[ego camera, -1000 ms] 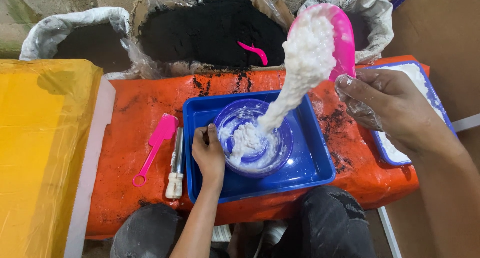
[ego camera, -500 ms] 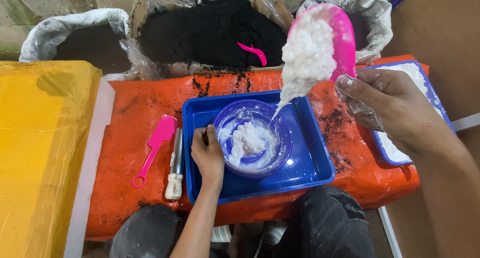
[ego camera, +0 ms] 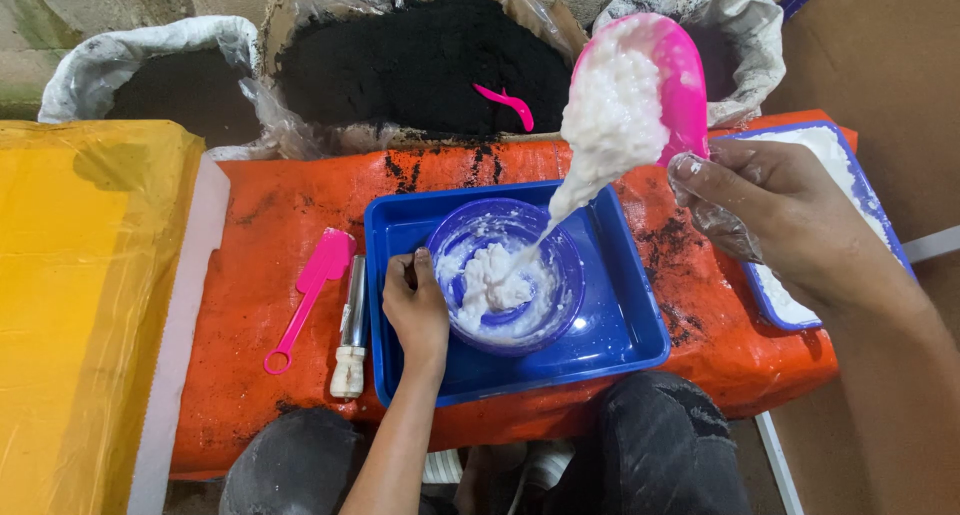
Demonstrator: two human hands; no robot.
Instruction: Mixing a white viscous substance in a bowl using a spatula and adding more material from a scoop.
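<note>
Right hand [ego camera: 790, 220] grasps pink scoop [ego camera: 665, 80] — white paste [ego camera: 610, 115] pours into bowl [ego camera: 505, 275]; left hand [ego camera: 415, 310] grips bowl rim.

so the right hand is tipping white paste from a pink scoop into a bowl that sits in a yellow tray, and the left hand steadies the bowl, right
Not quite: the tray is blue, not yellow, as the head view shows. The rest holds: the right hand tips white paste from the pink scoop into the bowl, and the left hand steadies the bowl.
</note>
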